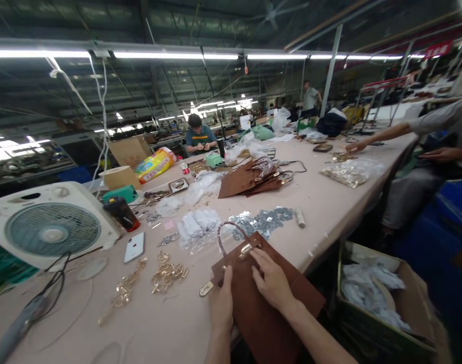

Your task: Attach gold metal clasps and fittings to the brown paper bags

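Note:
A brown leather handbag (269,313) lies tilted over the near table edge, its top toward the table. Its looped handle (221,235) stands up, and a gold-coloured clasp (245,251) sits near its top. My left hand (222,298) is closed around the bag's left side, thumb on the front and the other fingers hidden. A strap end with a gold metal plate (206,288) sticks out beside it. On the front panel rests my right hand (271,278), fingers stretched out, fingertips against the clasp's right side and thumb apart.
Gold hardware (168,275), a phone (134,247) and a fan (52,227) are left. Beyond lie silver plates (269,221) and stacked brown bag pieces (242,179). A box (413,288) stands right, below a co-worker's reaching hand (356,146). Another person (200,136) sits opposite.

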`<state>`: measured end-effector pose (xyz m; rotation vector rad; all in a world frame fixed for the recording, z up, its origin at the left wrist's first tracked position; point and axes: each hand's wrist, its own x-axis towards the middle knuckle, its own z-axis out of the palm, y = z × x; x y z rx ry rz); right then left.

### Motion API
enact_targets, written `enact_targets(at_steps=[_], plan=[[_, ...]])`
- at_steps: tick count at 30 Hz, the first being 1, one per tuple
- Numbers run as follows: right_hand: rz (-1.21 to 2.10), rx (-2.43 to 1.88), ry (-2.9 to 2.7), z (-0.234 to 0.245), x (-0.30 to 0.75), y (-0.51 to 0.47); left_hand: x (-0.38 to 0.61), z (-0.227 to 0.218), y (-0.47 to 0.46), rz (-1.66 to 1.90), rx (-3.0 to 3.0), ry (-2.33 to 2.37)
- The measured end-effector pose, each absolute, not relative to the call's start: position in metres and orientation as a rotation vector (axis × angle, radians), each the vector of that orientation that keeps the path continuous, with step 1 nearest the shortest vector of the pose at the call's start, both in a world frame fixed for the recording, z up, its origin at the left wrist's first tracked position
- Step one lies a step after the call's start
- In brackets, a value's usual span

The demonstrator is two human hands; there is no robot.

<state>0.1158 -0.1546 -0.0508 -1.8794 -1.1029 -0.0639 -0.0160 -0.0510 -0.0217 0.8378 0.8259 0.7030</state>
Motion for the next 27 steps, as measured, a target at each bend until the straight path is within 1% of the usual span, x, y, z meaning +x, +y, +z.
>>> enact_targets(at_steps=[4,8,14,18,22,27], plan=[[-0.022,-1.899,-0.96,-0.055,0.119,-0.152,-0.013,-0.032,-0.05,0.789,0.94,0.763],[0.054,-1.936,-0.937,-0.048,0.123,-0.149,-0.011,-0.039,-0.048,0.808,0.939,0.72],[0.176,-2.159,-0.992,-0.035,0.126,-0.139,-0.011,-0.038,-0.047,0.827,0.952,0.728],[0.201,-2.313,-0.991,-0.028,0.122,-0.135,-0.011,-0.039,-0.048,0.85,0.94,0.724],[0.136,-2.362,-1.042,-0.025,0.124,-0.136,-0.012,-0.041,-0.047,0.85,0.954,0.715],[-0.071,-2.459,-1.103,-0.033,0.135,-0.142,-0.014,-0.045,-0.043,0.849,1.013,0.724]])
